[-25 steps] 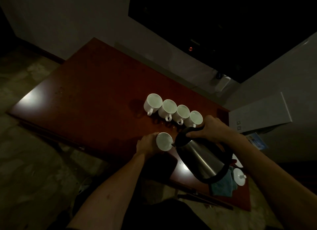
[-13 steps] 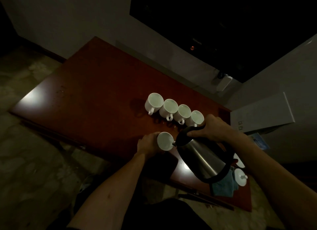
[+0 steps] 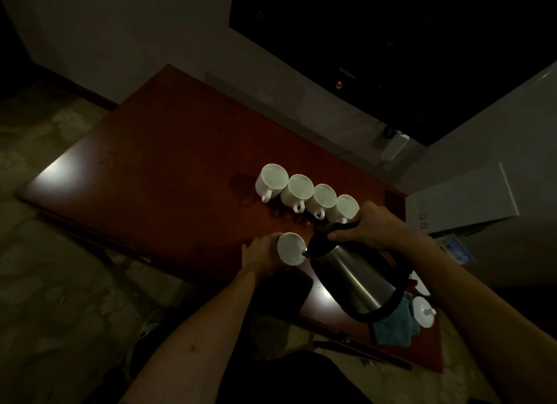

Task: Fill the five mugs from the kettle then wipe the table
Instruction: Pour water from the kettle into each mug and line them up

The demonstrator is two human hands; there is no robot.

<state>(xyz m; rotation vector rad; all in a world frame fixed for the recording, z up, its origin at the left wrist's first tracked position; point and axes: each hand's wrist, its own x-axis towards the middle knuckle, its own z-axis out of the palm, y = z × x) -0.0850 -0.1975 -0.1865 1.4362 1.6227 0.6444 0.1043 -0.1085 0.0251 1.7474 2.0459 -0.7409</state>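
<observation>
Right hand [image 3: 381, 227]: fingers wrapped round the black handle of the steel kettle [image 3: 355, 278], which is tilted, spout at the rim of the near mug [image 3: 291, 249].
Left hand [image 3: 261, 254]: cupped round that mug, steadying it on the red table [image 3: 156, 174].
Other mugs [image 3: 307, 192]: four in a row just beyond.
Blue cloth [image 3: 394, 328]: under the kettle base, near the table edge.

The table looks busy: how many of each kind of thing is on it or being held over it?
White mugs: 5, four in a row and one held by the left hand
Steel kettle: 1, tilted in the right hand
Blue cloth: 1
White lids: at least 1
Total: 8
</observation>
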